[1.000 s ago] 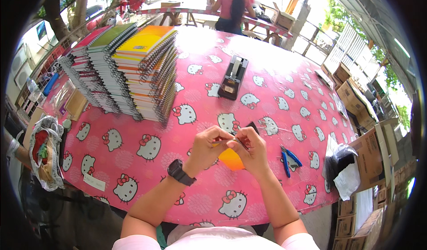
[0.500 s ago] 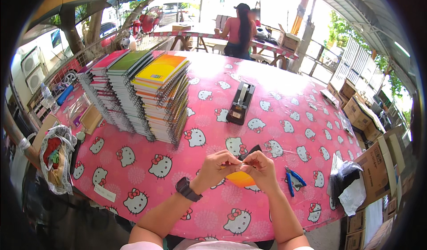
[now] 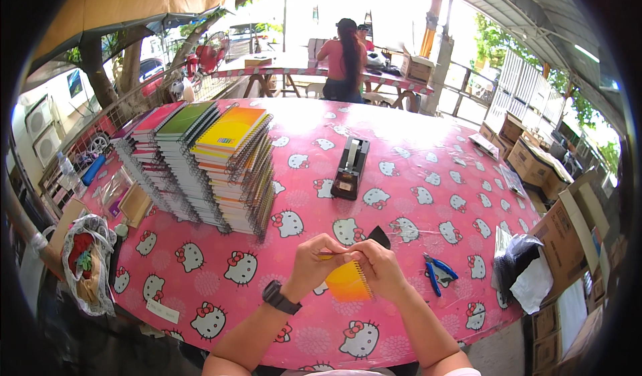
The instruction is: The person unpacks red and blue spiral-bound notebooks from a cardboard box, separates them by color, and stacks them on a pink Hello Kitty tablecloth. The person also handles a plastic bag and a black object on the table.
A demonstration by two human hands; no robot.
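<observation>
Both hands, left hand [image 3: 319, 261] and right hand [image 3: 378, 267], pinch a small orange spiral notebook [image 3: 348, 282] just above the counter [image 3: 428, 175], fingers clenched at its top edge (coil side right). Blue pliers [image 3: 435, 270] lie near the right hand, within reach.

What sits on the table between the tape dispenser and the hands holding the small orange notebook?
In the head view, only a small black piece lies beside the hands; otherwise bare pink tablecloth separates the tape dispenser from the orange notebook.
</observation>
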